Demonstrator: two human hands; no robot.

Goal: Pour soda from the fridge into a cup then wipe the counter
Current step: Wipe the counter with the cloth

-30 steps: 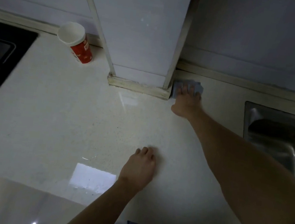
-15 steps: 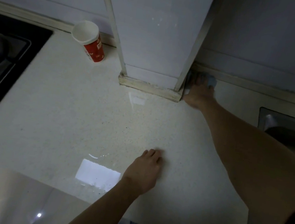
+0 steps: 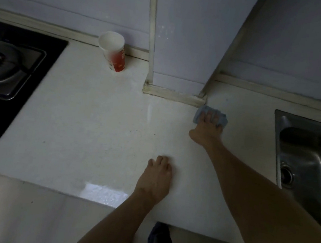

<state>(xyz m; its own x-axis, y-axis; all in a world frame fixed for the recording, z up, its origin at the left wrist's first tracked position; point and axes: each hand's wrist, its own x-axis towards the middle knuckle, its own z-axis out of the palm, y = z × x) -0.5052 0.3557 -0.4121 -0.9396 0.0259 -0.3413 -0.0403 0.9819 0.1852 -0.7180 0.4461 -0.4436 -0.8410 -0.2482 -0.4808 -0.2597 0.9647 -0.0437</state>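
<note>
Cream-white surface (image 3: pixel 94 133) fills most of my feed, one long slab, and I judge the pouring part finished and the wiping under way. One boxed wall column (image 3: pixel 184 44) comes down onto it just beyond the right hand, and its foot makes a corner where grime would collect, which I take to be why the cloth is working there. One steel sink (image 3: pixel 278 134) sits to the right of that hand, near but apart from it. One black hob (image 3: pixel 11 74), with a single burner in view, lies well off to the left of the left hand. Of the hands I count two. The left hand (image 3: pixel 155 178) lies flat on the surface close to me, fingers straight and holding nothing, and I read it as a brace for the long reach. The right hand (image 3: pixel 206 128) is stretched out ahead and to the right of it, fingers spread over the cloth and pressing it down rather than clutching it. One red and white paper cup (image 3: pixel 114 52) stands upright far ahead and left of both hands, against the wall and probably parked clear of the wipe. I cannot tell whether it holds soda, and no bottle is in view. One small blue cloth (image 3: pixel 223 119) shows on either side of the right hand's fingers, its edge just beside the column's foot.
</note>
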